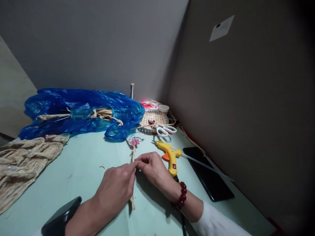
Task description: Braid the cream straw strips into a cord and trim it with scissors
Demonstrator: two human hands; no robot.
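Over the table [83,170], we pinch the straw cord [133,153] where our left hand [118,182] and right hand [153,168] meet, seemingly mid-twist, and the next move likely calls for steady tension.

One left hand [117,182], one right hand [155,169] and one table [85,157] were in view.
The rest came to one braided cord [133,154], one pink clip [135,142], one glue gun [173,155], one glue stick [195,159], one phone [211,180], one pair of scissors [162,127], one basket [154,117], one blue bag [54,101], one bracelet [183,193] and one wall card [222,29]; the straw braids [31,157] overlapped too much to count.
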